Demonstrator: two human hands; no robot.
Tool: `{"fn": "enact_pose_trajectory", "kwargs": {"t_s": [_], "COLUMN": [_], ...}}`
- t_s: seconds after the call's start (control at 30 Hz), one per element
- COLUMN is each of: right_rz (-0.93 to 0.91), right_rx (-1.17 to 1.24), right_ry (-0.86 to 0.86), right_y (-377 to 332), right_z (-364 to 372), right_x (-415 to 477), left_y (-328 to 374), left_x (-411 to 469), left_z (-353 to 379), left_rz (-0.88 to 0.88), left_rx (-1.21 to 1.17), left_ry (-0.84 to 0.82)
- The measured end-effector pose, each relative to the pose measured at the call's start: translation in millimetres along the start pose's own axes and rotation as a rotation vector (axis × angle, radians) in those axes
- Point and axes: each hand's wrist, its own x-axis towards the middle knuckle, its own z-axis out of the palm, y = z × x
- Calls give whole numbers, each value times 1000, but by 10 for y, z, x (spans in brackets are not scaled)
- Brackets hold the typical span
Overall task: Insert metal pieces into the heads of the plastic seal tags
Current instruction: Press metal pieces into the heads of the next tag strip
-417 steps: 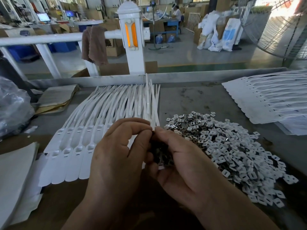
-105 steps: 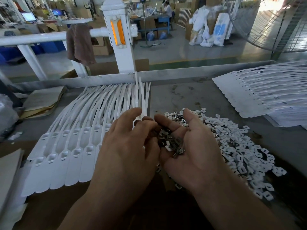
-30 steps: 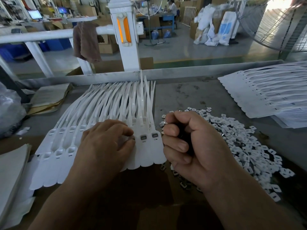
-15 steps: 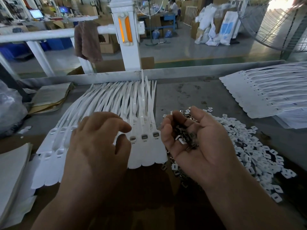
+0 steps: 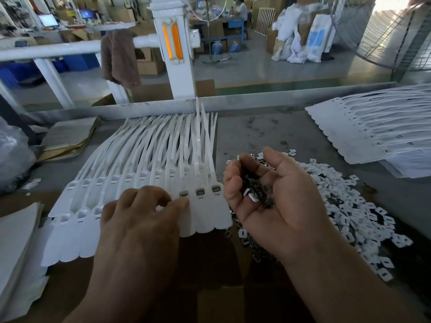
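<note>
A fanned row of white plastic seal tags [image 5: 130,159] lies on the table, heads toward me. The three rightmost heads each hold a metal piece [image 5: 200,192]. My left hand [image 5: 140,224] rests on the row, fingers curled. Its thumb and forefinger pinch together at the tag head just left of those three, and the small piece between them is hardly visible. My right hand [image 5: 289,206] is beside the row, palm up and cupped around a handful of dark metal pieces [image 5: 256,194].
A wide pile of small metal and white pieces [image 5: 354,206] spreads to the right of my right hand. Another fanned stack of tags [image 5: 373,129] lies at the far right. Cardboard sheets [image 5: 67,138] and a plastic bag [image 5: 11,157] sit at the left, with a metal rail [image 5: 256,99] along the table's far edge.
My left hand has come down from beside my right palm onto the tag row. My right hand, a fist a second ago, stays opened into a cup.
</note>
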Motion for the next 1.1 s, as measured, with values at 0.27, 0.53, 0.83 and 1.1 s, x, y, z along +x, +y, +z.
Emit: {"fn": "enact_pose_trajectory", "kwargs": {"t_s": [0.27,0.53,0.83,1.1], "right_rz": [-8,-20,-42,18], "right_rx": [-33,-49,-40,-40], "right_ry": [-11,-19,-66,-55], "right_y": [8,6,10,125], "right_z": [-19,-16,-54,-9], "right_x": [9,7,14,-6], "left_y": [24,77,-17,265], "left_x": [55,164,94,13], "left_z": [22,-15,-15,-156], "left_rz": [-83,-43,-233,21], "left_rx": [-144,65,-483,-593], "left_ry": [79,-62,281,329]}}
